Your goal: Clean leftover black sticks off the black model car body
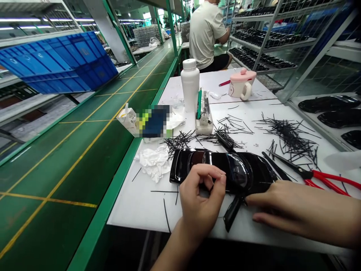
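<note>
A glossy black model car (205, 160) lies across the table in front of me, with one door (234, 212) swung out toward me and another dark door-like panel (225, 143) jutting out on the far side. My left hand (201, 199) is raised in front of the car, its thumb and forefinger pinched together; whatever is between them is too small to make out. At the car's right end, my right hand (282, 201) grips the body, one fingertip by the near door's hinge. Red-handled pliers or snips (316, 177) lie just beyond my right hand.
Thin black strips (290, 135) lie in piles behind the car. Crumpled white tissue (154, 160), a white bottle (190, 84), a pink-lidded mug (241, 84) and a drink carton (129, 118) stand around. A green conveyor (93, 150) runs left; a seated person (205, 35) is ahead, racks (262, 45) right.
</note>
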### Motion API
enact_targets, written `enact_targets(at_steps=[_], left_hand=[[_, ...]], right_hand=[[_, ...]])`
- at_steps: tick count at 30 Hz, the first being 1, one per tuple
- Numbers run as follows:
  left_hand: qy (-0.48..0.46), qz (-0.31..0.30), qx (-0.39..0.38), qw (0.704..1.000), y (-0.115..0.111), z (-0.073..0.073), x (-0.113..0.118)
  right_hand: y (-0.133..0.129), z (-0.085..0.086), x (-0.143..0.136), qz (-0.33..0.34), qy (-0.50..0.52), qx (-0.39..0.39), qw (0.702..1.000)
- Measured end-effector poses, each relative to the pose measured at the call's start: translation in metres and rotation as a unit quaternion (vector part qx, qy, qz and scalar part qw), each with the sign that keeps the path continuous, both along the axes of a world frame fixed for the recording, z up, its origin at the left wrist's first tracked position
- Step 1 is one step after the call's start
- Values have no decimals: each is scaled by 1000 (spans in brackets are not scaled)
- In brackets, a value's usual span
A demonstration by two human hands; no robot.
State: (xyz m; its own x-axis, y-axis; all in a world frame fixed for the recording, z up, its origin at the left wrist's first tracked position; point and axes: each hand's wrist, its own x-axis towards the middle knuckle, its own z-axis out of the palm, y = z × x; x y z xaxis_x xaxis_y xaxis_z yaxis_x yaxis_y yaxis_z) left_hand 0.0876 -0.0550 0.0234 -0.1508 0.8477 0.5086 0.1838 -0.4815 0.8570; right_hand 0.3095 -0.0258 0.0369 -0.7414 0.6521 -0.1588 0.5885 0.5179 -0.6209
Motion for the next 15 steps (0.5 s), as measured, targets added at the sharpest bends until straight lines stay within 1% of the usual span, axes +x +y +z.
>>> enact_targets(at_steps=[2, 3, 6, 9, 11, 13, 15], left_hand=[[-3, 5, -8, 1000, 1, 0, 1], [-4, 6, -10, 1000, 1, 0, 1], [3, -5, -6, 1000, 2, 1, 4], [11, -28, 5, 1000, 2, 2, 6], [23, -33, 25, 999, 2, 1, 5], [52, -18, 47, 997, 0, 0, 1], [113, 8, 57, 992, -4, -2, -5]], right_hand=[[3, 0, -2, 46, -64, -27, 997], [5, 0, -2, 52, -85, -34, 995], [9, 1, 1, 23, -104, -4, 994], [15, 1, 5, 4, -102, 47, 994], [18, 5, 7, -6, -87, 64, 994], [22, 10, 7, -23, -57, 55, 997], [24, 16, 7, -39, -27, 34, 998]])
